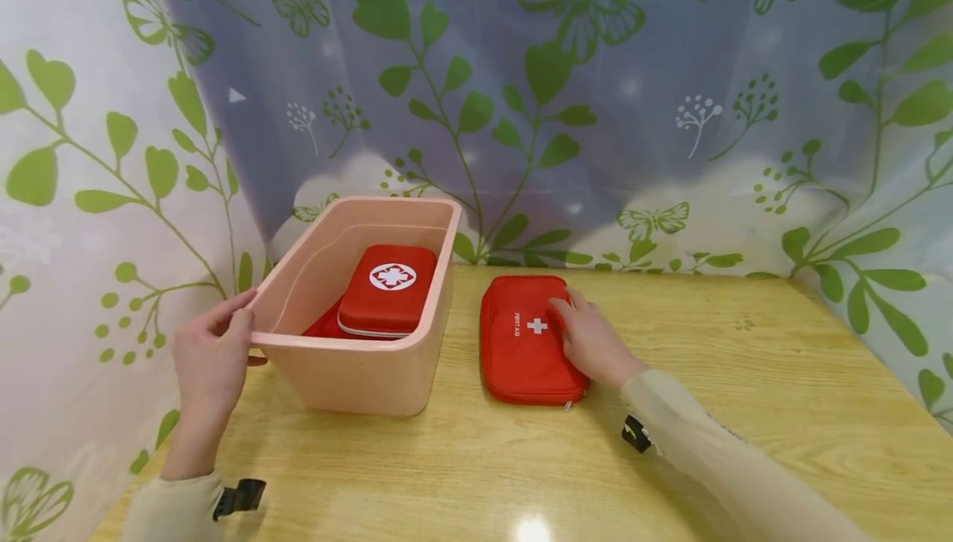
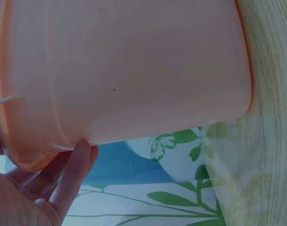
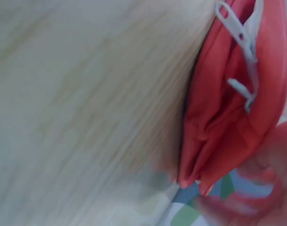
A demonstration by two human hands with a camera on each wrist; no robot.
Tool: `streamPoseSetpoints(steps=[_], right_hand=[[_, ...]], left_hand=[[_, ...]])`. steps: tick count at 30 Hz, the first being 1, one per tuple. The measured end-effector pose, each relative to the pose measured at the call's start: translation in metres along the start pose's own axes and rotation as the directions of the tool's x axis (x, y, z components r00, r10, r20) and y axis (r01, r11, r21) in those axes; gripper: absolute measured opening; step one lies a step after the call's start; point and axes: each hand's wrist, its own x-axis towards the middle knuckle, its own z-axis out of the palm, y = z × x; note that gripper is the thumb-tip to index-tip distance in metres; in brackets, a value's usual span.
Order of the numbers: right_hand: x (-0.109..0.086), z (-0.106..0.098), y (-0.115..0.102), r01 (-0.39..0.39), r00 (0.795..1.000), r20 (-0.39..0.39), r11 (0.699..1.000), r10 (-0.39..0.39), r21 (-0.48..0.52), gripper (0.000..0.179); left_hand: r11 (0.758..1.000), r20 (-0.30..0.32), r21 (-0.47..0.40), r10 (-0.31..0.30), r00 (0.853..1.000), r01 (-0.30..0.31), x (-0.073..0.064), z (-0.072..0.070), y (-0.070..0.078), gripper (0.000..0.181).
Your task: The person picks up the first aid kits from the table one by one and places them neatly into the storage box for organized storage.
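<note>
My left hand point(image 1: 216, 352) grips the near left corner of a pink plastic bin point(image 1: 357, 376), thumb at the rim and fingers below it. In the left wrist view, the fingertips point(image 2: 82, 148) rest against the bin's outer wall. My right hand point(image 1: 596, 343) is at the right edge of a red first aid bag point(image 1: 521, 360) lying flat on the table. Its thumb side touches the bag's top; in the right wrist view the blurred fingers point(image 3: 228, 207) are loosely bent, with a gap to the bag's side.
Inside the bin, a red hard case point(image 1: 387, 298) with a white cross emblem leans on another red item point(image 1: 323, 325). The wooden table point(image 1: 707, 343) meets a leaf-patterned curtain point(image 1: 633, 112) at the back and left. The bag stands just right of the bin.
</note>
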Motion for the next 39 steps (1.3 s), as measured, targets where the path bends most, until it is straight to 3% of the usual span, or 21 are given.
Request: streamPoseSetpoints(steps=[4, 8, 12, 17, 24, 26, 27, 31, 33, 34, 39], right_hand=[[-0.002, -0.002, -0.005, -0.204, 0.976, 0.074, 0.979, 0.204, -0.016, 0.073], [0.000, -0.001, -0.007, -0.319, 0.934, 0.174, 0.948, 0.313, 0.011, 0.091], [0.006, -0.001, -0.002, -0.380, 0.915, 0.197, 0.916, 0.352, 0.131, 0.068], [0.010, -0.001, 0.005, -0.452, 0.889, 0.238, 0.835, 0.391, 0.313, 0.041], [0.005, -0.004, 0.008, -0.461, 0.887, 0.206, 0.783, 0.413, 0.418, 0.027], [0.005, -0.006, 0.008, -0.459, 0.886, 0.199, 0.732, 0.419, 0.504, 0.029], [0.005, -0.007, 0.008, -0.457, 0.885, 0.210, 0.690, 0.416, 0.561, 0.030], [0.003, -0.012, 0.010, -0.478, 0.861, 0.317, 0.416, 0.398, 0.774, 0.027], [0.001, -0.013, 0.013, -0.502, 0.843, 0.377, 0.310, 0.383, 0.807, 0.019], [0.000, -0.013, 0.014, -0.511, 0.836, 0.396, 0.277, 0.380, 0.814, 0.015], [-0.005, -0.011, 0.018, -0.517, 0.834, 0.409, 0.264, 0.371, 0.814, 0.017]], left_hand=[[1.000, -0.011, 0.000, -0.009, 1.000, 0.009, 0.000, 0.000, -0.002, 0.038], [1.000, -0.007, 0.001, -0.006, 1.000, 0.006, 0.000, 0.000, -0.002, 0.038], [1.000, -0.008, -0.003, -0.004, 1.000, 0.004, 0.000, 0.001, -0.003, 0.038], [1.000, -0.003, 0.007, -0.003, 1.000, 0.003, 0.000, 0.002, -0.004, 0.038], [1.000, -0.006, 0.010, -0.004, 1.000, 0.004, 0.000, 0.002, -0.003, 0.038], [1.000, -0.006, 0.012, 0.000, 1.000, 0.001, 0.000, 0.002, -0.003, 0.038], [1.000, -0.006, 0.012, 0.000, 1.000, 0.000, 0.000, 0.002, -0.004, 0.038], [1.000, -0.009, 0.009, 0.000, 1.000, 0.000, 0.000, 0.002, -0.004, 0.038], [1.000, -0.012, 0.007, -0.001, 1.000, 0.001, 0.000, 0.002, -0.004, 0.038], [1.000, -0.012, 0.006, -0.001, 1.000, 0.002, 0.000, 0.002, -0.004, 0.038], [1.000, -0.014, 0.014, 0.000, 1.000, 0.000, 0.000, 0.002, -0.004, 0.038]])
